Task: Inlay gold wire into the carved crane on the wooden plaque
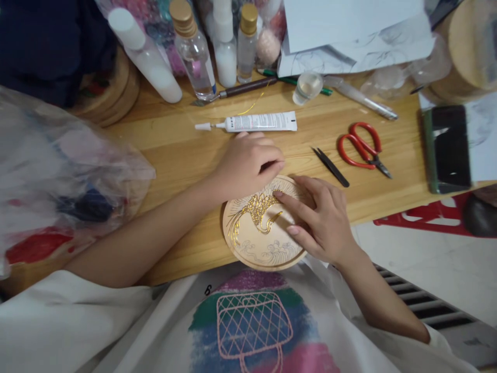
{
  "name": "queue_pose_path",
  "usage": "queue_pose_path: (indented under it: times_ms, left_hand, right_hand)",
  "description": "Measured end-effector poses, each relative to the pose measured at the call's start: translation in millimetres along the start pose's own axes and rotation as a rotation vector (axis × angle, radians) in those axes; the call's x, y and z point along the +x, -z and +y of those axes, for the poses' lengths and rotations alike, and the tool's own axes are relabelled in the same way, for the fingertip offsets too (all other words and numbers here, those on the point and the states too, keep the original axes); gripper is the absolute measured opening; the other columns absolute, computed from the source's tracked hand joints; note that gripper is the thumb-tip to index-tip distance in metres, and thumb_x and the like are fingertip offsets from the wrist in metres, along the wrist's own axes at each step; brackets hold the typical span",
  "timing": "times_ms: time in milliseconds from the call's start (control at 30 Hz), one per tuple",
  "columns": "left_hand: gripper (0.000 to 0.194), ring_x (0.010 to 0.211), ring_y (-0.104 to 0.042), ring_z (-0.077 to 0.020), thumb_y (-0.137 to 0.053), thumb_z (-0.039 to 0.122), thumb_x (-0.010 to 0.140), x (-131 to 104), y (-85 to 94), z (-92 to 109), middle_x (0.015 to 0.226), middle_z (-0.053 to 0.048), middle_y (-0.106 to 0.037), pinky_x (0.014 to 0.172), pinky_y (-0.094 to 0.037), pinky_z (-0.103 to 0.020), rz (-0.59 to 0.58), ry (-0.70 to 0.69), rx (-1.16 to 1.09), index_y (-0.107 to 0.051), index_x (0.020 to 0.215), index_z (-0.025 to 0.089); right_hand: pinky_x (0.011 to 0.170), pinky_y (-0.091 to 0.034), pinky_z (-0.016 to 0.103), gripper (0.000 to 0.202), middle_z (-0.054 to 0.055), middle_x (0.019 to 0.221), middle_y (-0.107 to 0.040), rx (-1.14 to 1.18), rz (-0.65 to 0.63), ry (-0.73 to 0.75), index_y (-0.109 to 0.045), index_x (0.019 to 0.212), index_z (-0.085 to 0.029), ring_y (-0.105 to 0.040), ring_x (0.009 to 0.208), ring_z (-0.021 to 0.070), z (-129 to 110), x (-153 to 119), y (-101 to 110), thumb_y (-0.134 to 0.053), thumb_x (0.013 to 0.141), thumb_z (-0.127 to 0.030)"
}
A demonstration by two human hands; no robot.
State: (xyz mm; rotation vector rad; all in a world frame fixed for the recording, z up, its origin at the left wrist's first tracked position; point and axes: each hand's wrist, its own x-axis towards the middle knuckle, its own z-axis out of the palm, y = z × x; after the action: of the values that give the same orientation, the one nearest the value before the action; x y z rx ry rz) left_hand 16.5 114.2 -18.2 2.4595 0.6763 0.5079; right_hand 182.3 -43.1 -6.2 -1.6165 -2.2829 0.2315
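Note:
A round wooden plaque point(248, 248) lies at the table's front edge, with a crane outlined in gold wire and waves drawn in thin lines. My right hand point(320, 217) rests over its right side, fingers apart, the index fingertip touching near the top of the gold crane. Just beyond the plaque's upper left edge is my left hand point(250, 163), its fingers curled; whether anything is inside them is hidden. A white glue tube point(264, 122) lies right above my left fingertips, its nozzle pointing left. To the right are black tweezers point(331, 167) and red-handled pliers point(363, 147).
Several bottles point(194, 62) stand along the back, near a craft knife point(246, 88) and a small clear cup point(307, 87). Papers point(353, 31) lie at the back right. A phone point(450, 147) is at the far right, and a plastic bag point(77, 171) covers the left.

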Motion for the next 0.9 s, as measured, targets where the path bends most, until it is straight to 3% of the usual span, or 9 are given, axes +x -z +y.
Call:
queue_pose_path:
  times_ms: [233,567,900]
  left_hand:
    - [0.020,0.080,-0.060,-0.0192,-0.057,0.023,0.092,0.4,0.1,-0.4,0.075,-0.001,-0.068,0.076,-0.041,-0.036,-0.003,0.012,-0.021,-0.068,0.075,0.019]
    - [0.021,0.079,-0.060,-0.0193,-0.058,0.022,0.092,0.1,0.0,-0.7,0.075,-0.001,-0.068,0.075,-0.040,-0.037,0.003,0.012,-0.021,-0.067,0.073,0.019]
    - [0.021,0.079,-0.059,-0.0192,-0.055,0.023,0.092,0.4,1.0,0.2,0.075,-0.001,-0.067,0.077,-0.042,-0.037,-0.012,0.015,-0.018,-0.069,0.076,0.020]
  right_hand:
    - [0.097,-0.040,0.053,0.052,0.013,0.142,-0.044,0.027,0.008,-0.003,-0.049,0.144,-0.029,-0.047,0.124,0.0351,0.2,0.0,-1.1,-0.035,0.099,-0.051]
    - [0.094,-0.041,0.051,0.050,0.016,0.139,-0.044,-0.004,0.011,0.011,-0.054,0.137,-0.025,-0.048,0.125,0.0346,-0.2,1.2,-0.2,-0.031,0.100,-0.050]
    - [0.095,-0.041,0.051,0.050,0.014,0.140,-0.045,0.010,0.008,-0.005,-0.053,0.138,-0.027,-0.048,0.125,0.0343,-0.1,0.4,-0.9,-0.033,0.100,-0.052]
